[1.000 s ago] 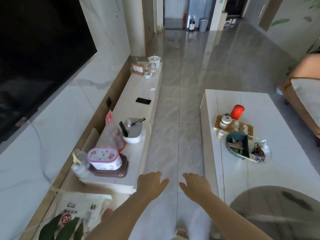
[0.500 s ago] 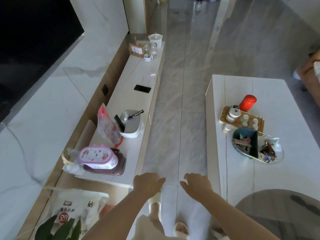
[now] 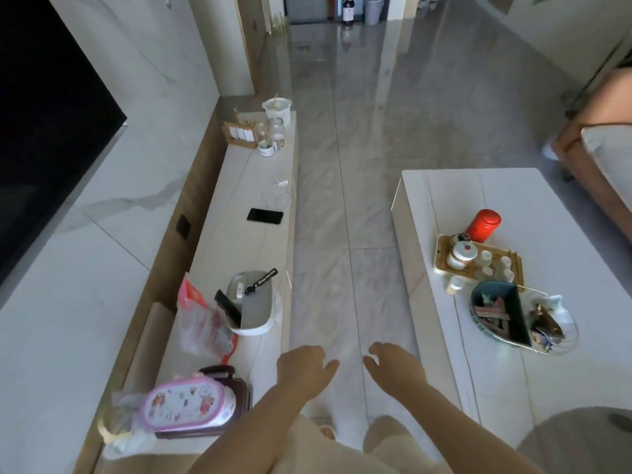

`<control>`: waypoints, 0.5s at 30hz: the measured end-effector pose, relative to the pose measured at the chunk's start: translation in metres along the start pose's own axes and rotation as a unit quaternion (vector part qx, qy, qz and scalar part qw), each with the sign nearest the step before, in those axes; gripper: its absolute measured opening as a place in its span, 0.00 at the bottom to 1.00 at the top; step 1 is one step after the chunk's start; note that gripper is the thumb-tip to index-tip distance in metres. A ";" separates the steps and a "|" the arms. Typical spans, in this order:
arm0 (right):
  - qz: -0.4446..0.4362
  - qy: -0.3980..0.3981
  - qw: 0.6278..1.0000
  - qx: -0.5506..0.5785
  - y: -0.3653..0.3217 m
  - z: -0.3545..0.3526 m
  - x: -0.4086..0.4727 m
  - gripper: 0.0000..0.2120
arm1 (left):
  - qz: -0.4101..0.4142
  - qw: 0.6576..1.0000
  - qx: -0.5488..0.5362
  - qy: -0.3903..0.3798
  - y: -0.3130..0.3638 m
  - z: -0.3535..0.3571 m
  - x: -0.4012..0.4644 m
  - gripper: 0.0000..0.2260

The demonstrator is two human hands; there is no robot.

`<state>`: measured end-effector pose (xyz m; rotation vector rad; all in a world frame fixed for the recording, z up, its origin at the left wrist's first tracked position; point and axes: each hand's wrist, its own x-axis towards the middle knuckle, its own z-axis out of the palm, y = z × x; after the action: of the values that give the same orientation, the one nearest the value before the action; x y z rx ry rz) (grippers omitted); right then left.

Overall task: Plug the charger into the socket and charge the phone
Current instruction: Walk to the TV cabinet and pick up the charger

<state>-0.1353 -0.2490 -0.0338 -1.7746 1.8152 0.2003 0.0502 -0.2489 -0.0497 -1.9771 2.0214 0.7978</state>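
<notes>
A black phone (image 3: 265,216) lies flat on the long white TV cabinet (image 3: 236,248) at the left. Just beyond it a white charger with its coiled cable (image 3: 278,192) rests near the cabinet's front edge. A dark wall socket (image 3: 183,226) sits in the wooden strip behind the cabinet, level with the phone. My left hand (image 3: 302,367) and my right hand (image 3: 395,366) hover low over the floor, well short of the phone, fingers apart and holding nothing.
On the cabinet stand a white tray with a black pen and remote (image 3: 254,304), a snack bag (image 3: 201,323), a pink tin (image 3: 189,407) and jars (image 3: 273,128) at the far end. A white coffee table (image 3: 478,200) with tea set (image 3: 478,258) stands right. Grey tiled floor (image 3: 342,217) runs between.
I have moved forward along the aisle between cabinet and table, and the view has tilted up again. Both hands stay in front of me, open.
</notes>
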 end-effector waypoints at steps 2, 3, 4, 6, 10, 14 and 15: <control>0.012 -0.001 1.000 -0.002 0.000 -0.008 0.010 0.18 | 0.004 1.000 -0.004 0.002 0.002 -0.006 0.012 0.23; 0.016 -0.002 1.000 -0.005 0.001 -0.012 0.015 0.18 | 0.005 1.000 -0.004 0.001 0.004 -0.008 0.018 0.22; 0.019 -0.004 1.000 -0.006 0.001 -0.016 0.021 0.17 | 0.006 1.000 -0.002 0.000 0.006 -0.011 0.024 0.22; 0.020 -0.006 1.000 -0.009 0.004 -0.024 0.035 0.16 | 0.009 1.000 -0.002 -0.002 0.012 -0.017 0.036 0.21; 0.010 -0.019 1.000 -0.009 0.012 -0.042 0.071 0.15 | 0.004 1.000 -0.006 0.002 0.027 -0.030 0.073 0.21; -0.014 -0.028 0.999 -0.015 0.030 -0.071 0.114 0.16 | -0.016 1.000 -0.013 0.011 0.050 -0.047 0.115 0.22; -0.020 -0.028 0.999 -0.016 0.035 -0.080 0.126 0.17 | -0.019 1.000 -0.015 0.016 0.056 -0.051 0.126 0.22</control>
<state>-0.1853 -0.3939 -0.0416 -1.8084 1.7444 0.2620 -0.0036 -0.3855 -0.0566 -2.0507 1.9940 0.7993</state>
